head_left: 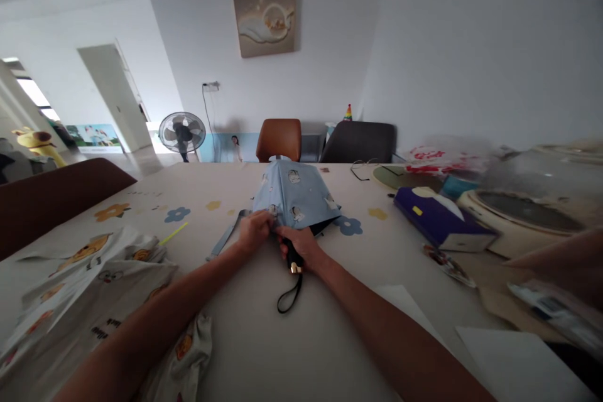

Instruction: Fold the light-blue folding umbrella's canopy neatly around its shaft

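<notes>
A light blue folding umbrella [294, 195] with small printed figures lies on the table [264, 339], its canopy loosely collapsed and pointing away from me. My left hand [254, 229] is closed on the near edge of the blue fabric. My right hand [301, 246] is wrapped round the umbrella's black handle [294, 262], whose black wrist loop [289, 298] trails toward me. A blue strap [226, 235] of the umbrella lies to the left of my left hand.
A printed white garment [89, 289] lies at the near left. To the right are a purple tissue box [440, 220], a round cooker [522, 213], glasses [362, 169] and white papers [513, 358]. Chairs [279, 138] stand at the far side, a fan [181, 133] behind.
</notes>
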`<state>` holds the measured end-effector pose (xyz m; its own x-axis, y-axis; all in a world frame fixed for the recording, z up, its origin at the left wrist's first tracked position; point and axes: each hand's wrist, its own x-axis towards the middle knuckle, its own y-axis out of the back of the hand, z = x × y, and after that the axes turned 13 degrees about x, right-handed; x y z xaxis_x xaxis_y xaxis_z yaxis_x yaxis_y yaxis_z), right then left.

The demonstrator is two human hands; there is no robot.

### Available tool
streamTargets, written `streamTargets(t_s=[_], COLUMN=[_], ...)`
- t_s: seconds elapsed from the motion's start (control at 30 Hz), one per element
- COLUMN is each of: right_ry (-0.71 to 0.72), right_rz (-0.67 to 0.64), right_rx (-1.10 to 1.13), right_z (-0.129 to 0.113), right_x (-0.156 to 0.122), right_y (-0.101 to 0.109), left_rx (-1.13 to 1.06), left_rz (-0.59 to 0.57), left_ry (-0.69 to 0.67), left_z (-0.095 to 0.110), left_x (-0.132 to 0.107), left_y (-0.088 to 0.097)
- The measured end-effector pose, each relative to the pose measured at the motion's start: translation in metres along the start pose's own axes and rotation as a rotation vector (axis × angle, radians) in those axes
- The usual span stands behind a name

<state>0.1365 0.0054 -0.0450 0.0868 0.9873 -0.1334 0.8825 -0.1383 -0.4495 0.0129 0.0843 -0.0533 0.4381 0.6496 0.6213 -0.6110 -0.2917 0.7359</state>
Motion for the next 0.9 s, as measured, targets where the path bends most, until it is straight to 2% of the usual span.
streamTargets(t_s=[0.1, 0.2, 0.27, 0.43, 0.6, 0.77, 0.9], right_ry=[-0.021, -0.012, 0.000, 0.017, -0.010, 0.002, -0.005], right_rz=[-0.001, 0.007, -0.002, -0.016, -0.004, 0.002, -0.016], right_rx=[-0.002, 0.005, 0.011, 0.012, 0.008, 0.012, 0.028], right_z=[0.000, 0.001, 0.001, 0.002, 0.003, 0.000, 0.002], right_x=[0.001, 0.003, 0.004, 0.002, 0.001, -0.001, 0.001], right_y=[0.000, 0.000, 0.000, 0.001, 0.000, -0.003, -0.002], left_rx=[-0.122, -0.149, -0.093, 0.125, 0.264, 0.386, 0.411], left_rz=[0.070, 0.120, 0.139, 0.041, -0.092, -0.214, -0.354], left_ry=[0.099, 0.065, 0.020, -0.064, -0.226, -0.330, -0.333], left_z=[0.005, 0.018, 0.030, 0.061, 0.083, 0.093, 0.094], left_x=[0.005, 0.013, 0.023, 0.072, 0.119, 0.139, 0.156], left_y=[0.007, 0.017, 0.023, 0.027, 0.004, -0.027, -0.040])
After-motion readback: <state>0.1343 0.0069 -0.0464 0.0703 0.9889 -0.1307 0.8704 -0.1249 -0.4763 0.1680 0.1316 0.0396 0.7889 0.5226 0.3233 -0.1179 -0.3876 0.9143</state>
